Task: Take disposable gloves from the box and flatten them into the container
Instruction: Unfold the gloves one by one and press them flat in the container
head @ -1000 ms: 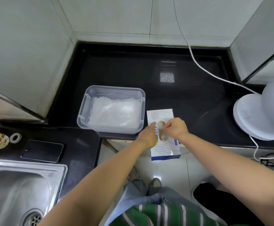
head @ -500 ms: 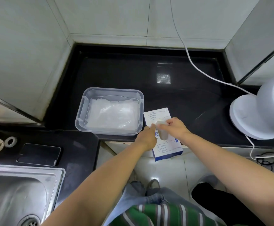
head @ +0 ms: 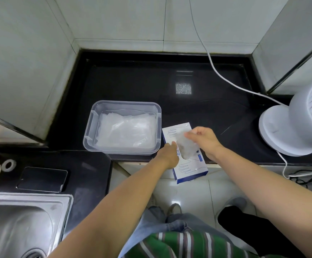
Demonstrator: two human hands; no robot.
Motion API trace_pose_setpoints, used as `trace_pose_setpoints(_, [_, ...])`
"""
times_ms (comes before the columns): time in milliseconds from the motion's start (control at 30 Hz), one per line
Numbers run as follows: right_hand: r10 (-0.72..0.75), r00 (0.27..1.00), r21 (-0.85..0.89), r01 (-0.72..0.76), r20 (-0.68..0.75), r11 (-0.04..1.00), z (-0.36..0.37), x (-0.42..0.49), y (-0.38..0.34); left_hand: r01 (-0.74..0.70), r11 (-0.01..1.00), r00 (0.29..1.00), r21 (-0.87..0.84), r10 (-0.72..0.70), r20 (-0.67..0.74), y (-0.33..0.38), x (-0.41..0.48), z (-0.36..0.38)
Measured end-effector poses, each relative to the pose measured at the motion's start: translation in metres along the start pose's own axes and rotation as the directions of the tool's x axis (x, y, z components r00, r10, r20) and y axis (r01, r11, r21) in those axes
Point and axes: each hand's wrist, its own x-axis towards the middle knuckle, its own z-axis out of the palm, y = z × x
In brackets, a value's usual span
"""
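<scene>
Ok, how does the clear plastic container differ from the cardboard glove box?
The clear plastic container is see-through; the white and blue cardboard glove box is opaque, printed with glove outlines. The container sits wholly on the black counter; the box overhangs its edge. No hand touches the container; the left hand rests on the box while the right hand pinches a clear glove over it. Both are rectangular.

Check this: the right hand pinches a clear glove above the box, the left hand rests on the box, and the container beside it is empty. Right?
Wrong on one point: the head view shows the container holding a pile of clear gloves. The right hand does pinch a glove above the box, and the left hand rests on it.
</scene>
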Motion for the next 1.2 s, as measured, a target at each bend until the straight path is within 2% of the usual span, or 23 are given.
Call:
trace_pose_setpoints(67, [-0.02,1.0,0.095,0.022,-0.022,0.995,-0.002,0.0,-0.008,0.003,1.0,1.0,0.0,-0.003,0.003,0.001,0.001,-0.001])
trace_pose_setpoints(200, [0.134,0.987,-0.07,-0.127,0.089,0.989,-0.006,0.0,-0.008,0.014,1.0,1.0,0.009,-0.014,0.018,0.002,0.001,0.0])
trace_pose_setpoints(267, [0.05,0.996,0.094,-0.058,0.08,0.994,-0.01,0.002,-0.012,0.014,1.0,1.0,-0.001,-0.014,0.016,0.002,0.0,0.001])
trace_pose_setpoints(367, [-0.103,0.995,0.438,0.085,0.018,0.895,-0.021,0.006,-0.028,0.021,1.0,1.0,-0.019,-0.021,0.02,0.003,-0.001,0.001])
trace_pose_setpoints(467, [-0.194,0.973,0.482,0.113,0.121,0.869,-0.03,0.008,-0.041,0.021,0.995,1.0,-0.094,-0.021,-0.005,0.005,0.0,-0.001])
trace_pose_setpoints(533, [-0.194,0.957,0.429,0.085,0.216,0.899,-0.03,0.003,-0.041,0.009,0.955,0.997,-0.297,-0.034,-0.076,0.007,-0.002,-0.004])
trace_pose_setpoints(600, [-0.159,0.944,0.401,0.032,0.288,0.916,-0.029,0.0,-0.037,-0.006,0.817,0.985,-0.577,-0.095,-0.146,0.013,-0.006,-0.014])
trace_pose_setpoints(667, [-0.14,0.938,0.381,0.009,0.318,0.924,-0.028,-0.001,-0.033,-0.062,0.601,0.958,-0.797,-0.189,-0.217,0.022,-0.012,-0.03])
trace_pose_setpoints(733, [-0.134,0.925,0.338,0.006,0.356,0.941,-0.026,0.001,-0.036,-0.152,0.404,0.935,-0.902,-0.237,-0.264,0.029,-0.02,-0.05])
trace_pose_setpoints(767, [-0.138,0.912,0.311,0.012,0.386,0.95,-0.025,0.001,-0.039,-0.188,0.337,0.93,-0.923,-0.241,-0.277,0.029,-0.024,-0.06])
trace_pose_setpoints(833, [-0.14,0.878,0.239,0.031,0.458,0.971,-0.02,0.002,-0.046,-0.223,0.275,0.93,-0.935,-0.228,-0.289,0.025,-0.033,-0.079])
trace_pose_setpoints(933, [-0.138,0.848,0.167,0.059,0.511,0.984,-0.006,0.002,-0.053,-0.18,0.303,0.956,-0.936,-0.172,-0.239,0.012,-0.038,-0.095])
trace_pose_setpoints(1033, [-0.116,0.841,0.137,0.051,0.528,0.989,0.007,0.002,-0.062,-0.199,0.345,0.953,-0.917,-0.148,-0.263,-0.009,-0.035,-0.098])
trace_pose_setpoints(1100, [-0.109,0.77,0.135,0.03,0.629,0.99,0.014,0.0,-0.071,-0.239,0.327,0.954,-0.914,-0.099,-0.285,-0.024,-0.035,-0.099])
trace_pose_setpoints(1167, [-0.047,0.679,0.14,-0.083,0.733,0.987,0.019,-0.002,-0.079,-0.259,0.332,0.955,-0.907,-0.055,-0.293,-0.037,-0.037,-0.101])
trace_pose_setpoints(1200, [-0.011,0.658,0.144,-0.148,0.753,0.978,0.02,0.0,-0.082,-0.259,0.358,0.954,-0.897,-0.048,-0.295,-0.042,-0.037,-0.101])
